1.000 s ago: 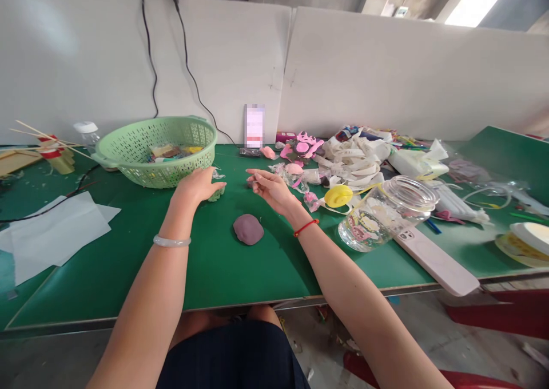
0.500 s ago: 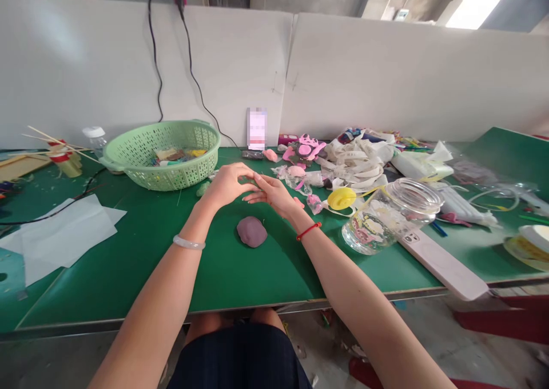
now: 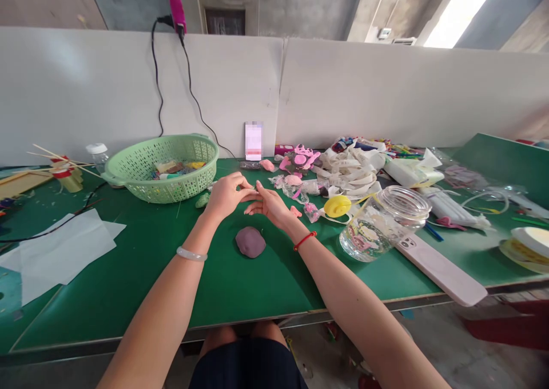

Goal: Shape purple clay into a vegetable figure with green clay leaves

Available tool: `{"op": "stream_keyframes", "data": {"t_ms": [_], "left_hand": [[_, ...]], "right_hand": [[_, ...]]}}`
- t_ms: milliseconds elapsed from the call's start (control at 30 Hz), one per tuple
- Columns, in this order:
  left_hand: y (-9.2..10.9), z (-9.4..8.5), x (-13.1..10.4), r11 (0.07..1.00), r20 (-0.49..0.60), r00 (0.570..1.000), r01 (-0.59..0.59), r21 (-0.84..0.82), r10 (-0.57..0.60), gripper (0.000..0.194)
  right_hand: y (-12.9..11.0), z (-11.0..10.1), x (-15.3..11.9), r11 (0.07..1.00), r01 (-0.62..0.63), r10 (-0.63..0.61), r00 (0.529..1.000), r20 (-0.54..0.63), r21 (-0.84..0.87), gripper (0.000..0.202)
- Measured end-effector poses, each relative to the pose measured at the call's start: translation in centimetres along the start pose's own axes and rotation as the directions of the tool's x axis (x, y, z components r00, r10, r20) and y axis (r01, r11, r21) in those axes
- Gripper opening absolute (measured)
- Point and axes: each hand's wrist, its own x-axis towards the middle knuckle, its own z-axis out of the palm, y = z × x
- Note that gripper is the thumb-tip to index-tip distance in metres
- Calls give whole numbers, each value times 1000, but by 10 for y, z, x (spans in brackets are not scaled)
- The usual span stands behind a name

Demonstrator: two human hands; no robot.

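A flattened purple lump (image 3: 251,242) lies on the green tabletop, just below my hands. Above it, my left hand (image 3: 229,194) is closed, its thumb and fingertips pinched together; anything between them is too small to make out. My right hand (image 3: 269,204) meets it at the fingertips, with the thumb raised and the fingers apart and slightly curled. I see nothing held in the right hand. A small green lump (image 3: 202,201) rests left of my left hand, partly behind it.
A green perforated basket (image 3: 171,193) stands at the left behind white paper sheets (image 3: 64,257). To the right are a tilted clear jar (image 3: 364,237), a pink phone (image 3: 446,272) and crumpled white strips (image 3: 351,169). A lit phone (image 3: 253,142) leans on the partition.
The camera view has tilted up a little. My right hand's thumb and fingers have spread wider, while both hands remain fingertip to fingertip above the purple lump.
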Motion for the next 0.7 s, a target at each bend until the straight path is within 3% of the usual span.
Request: {"op": "stream_keyframes", "data": {"t_ms": [200,333,433,600,700], "left_hand": [[-7,8,1,996,-45,996,-74,49,76,18],[-4,10,1,987,25,991,-130,91,128,24],[0,10,0,980,68,987,-151,132,143,31],[7,7,-1,966,47,986,-164,200,158,20],[10,6,-1,949,58,987,-161,271,150,17]], "right_hand": [[-2,3,-2,991,28,-21,999,-50,133,32],[-3,-2,-2,967,52,-20,991,-129,248,19],[-3,-8,0,969,24,10,991,-136,245,25],[-1,-11,1,992,21,-20,1000,-12,123,41],[0,-10,1,997,11,-11,1000,-2,78,50]]}}
